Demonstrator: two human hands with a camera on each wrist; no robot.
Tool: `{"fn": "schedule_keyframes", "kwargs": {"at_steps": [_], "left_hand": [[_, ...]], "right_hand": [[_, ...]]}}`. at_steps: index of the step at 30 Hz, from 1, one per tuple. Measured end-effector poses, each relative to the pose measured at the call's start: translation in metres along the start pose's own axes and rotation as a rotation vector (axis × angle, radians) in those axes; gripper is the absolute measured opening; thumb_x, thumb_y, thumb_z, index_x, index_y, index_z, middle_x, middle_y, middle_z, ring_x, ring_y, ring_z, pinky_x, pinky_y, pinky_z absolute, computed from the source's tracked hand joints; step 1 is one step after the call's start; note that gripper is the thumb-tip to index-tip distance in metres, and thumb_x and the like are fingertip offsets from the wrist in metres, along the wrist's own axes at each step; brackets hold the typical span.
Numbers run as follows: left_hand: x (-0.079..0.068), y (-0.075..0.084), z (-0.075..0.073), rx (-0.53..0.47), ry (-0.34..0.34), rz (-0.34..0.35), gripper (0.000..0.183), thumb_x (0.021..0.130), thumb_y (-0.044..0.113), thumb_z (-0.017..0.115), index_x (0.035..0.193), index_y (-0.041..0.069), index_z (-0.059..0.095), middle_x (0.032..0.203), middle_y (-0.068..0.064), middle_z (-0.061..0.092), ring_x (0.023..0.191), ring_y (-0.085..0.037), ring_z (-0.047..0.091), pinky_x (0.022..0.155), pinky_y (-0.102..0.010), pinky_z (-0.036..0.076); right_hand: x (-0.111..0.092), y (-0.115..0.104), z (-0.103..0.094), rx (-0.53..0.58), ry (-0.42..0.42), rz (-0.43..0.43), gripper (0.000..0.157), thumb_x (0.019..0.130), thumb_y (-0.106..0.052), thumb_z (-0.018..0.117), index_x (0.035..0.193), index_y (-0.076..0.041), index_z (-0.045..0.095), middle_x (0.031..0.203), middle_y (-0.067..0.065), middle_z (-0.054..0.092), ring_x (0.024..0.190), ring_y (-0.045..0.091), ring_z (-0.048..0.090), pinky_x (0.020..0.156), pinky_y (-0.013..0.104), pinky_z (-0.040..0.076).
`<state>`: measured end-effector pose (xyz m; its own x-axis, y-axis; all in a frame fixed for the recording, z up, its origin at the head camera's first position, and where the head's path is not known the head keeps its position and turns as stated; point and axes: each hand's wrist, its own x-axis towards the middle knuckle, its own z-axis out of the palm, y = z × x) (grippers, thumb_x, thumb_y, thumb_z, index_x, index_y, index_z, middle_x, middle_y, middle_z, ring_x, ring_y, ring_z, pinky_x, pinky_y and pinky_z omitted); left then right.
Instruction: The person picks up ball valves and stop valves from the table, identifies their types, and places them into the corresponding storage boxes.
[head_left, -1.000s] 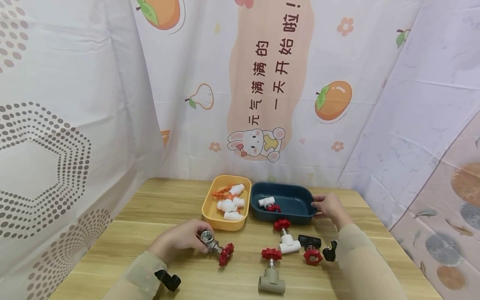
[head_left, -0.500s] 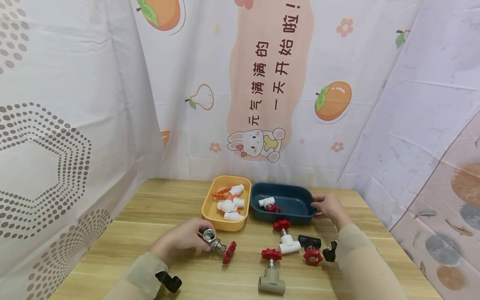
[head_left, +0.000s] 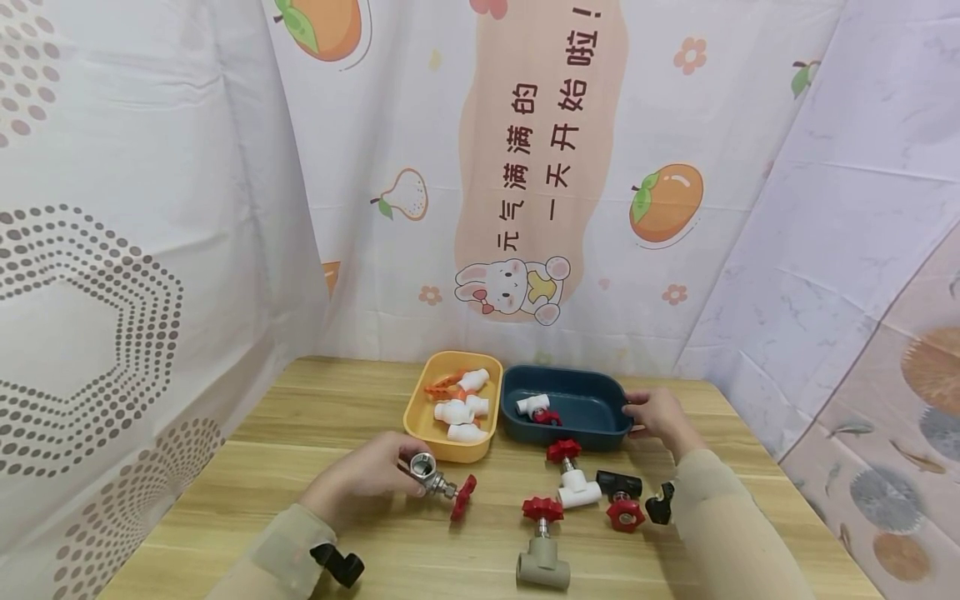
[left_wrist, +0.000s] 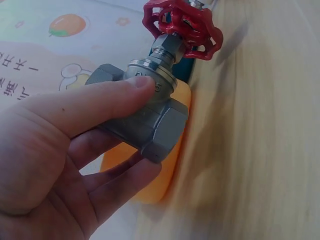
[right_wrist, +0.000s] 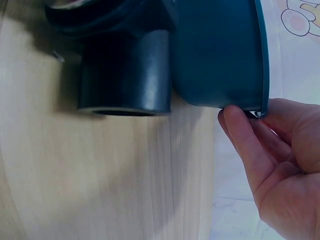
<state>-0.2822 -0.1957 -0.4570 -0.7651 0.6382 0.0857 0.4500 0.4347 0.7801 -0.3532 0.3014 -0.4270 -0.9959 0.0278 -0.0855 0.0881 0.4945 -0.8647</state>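
Note:
My left hand (head_left: 375, 468) pinches a silver metal valve (head_left: 425, 468) with a red handwheel (head_left: 463, 497), in front of the yellow tray (head_left: 448, 451). In the left wrist view the thumb presses on the valve body (left_wrist: 170, 132) and the fingers curl beneath; the handwheel points up and away. At the far right, my right hand (head_left: 658, 417) grips the end of the dark blue tray (head_left: 570, 435). Its fingertips (right_wrist: 234, 112) are right at the tray's edge in the right wrist view. A white valve (head_left: 532, 405) with a red handwheel lies inside the blue tray.
White pipe fittings (head_left: 467, 432) and orange pieces (head_left: 444, 388) fill the yellow tray, which stands beside the blue one. Three red-handled valves lie in front: a white one (head_left: 579, 490), a black one (head_left: 619, 483) and a grey-green one (head_left: 543, 568). A printed curtain (head_left: 375, 283) hangs behind.
My left hand has moved slightly away from me and to the right with the metal valve, whose handwheel has swung to the right and up. My right hand stays on the blue tray.

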Motion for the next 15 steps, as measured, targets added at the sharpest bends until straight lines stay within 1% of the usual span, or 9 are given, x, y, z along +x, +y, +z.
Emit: {"fn": "schedule_keyframes", "kwargs": {"at_steps": [3,7,15], "left_hand": [[0.0,0.005,0.0,-0.01,0.012,0.006,0.028,0.079,0.008,0.084,0.1,0.024,0.073,0.093,0.007,0.073,0.087,-0.016,0.068,0.079,-0.032,0.057],[0.001,0.011,0.0,-0.023,0.039,-0.007,0.027,0.081,0.009,0.084,0.1,0.024,0.073,0.094,0.008,0.074,0.09,-0.016,0.07,0.081,-0.032,0.058],[0.0,0.017,-0.001,-0.017,0.131,0.023,0.028,0.081,0.009,0.084,0.101,0.023,0.072,0.094,0.008,0.074,0.09,-0.015,0.071,0.082,-0.031,0.059]], "right_hand": [[0.0,0.0,0.0,0.001,-0.001,-0.007,0.042,0.099,0.004,0.058,0.139,0.017,0.05,0.129,0.036,0.059,0.1,0.041,0.069,0.079,0.052,0.059],[0.001,0.001,0.0,0.007,-0.004,-0.021,0.042,0.099,0.004,0.058,0.138,0.017,0.05,0.13,0.037,0.058,0.099,0.041,0.07,0.078,0.052,0.06],[0.0,0.001,0.0,0.004,-0.003,-0.031,0.042,0.099,0.005,0.057,0.138,0.018,0.05,0.131,0.038,0.056,0.1,0.042,0.069,0.077,0.052,0.06]]}}
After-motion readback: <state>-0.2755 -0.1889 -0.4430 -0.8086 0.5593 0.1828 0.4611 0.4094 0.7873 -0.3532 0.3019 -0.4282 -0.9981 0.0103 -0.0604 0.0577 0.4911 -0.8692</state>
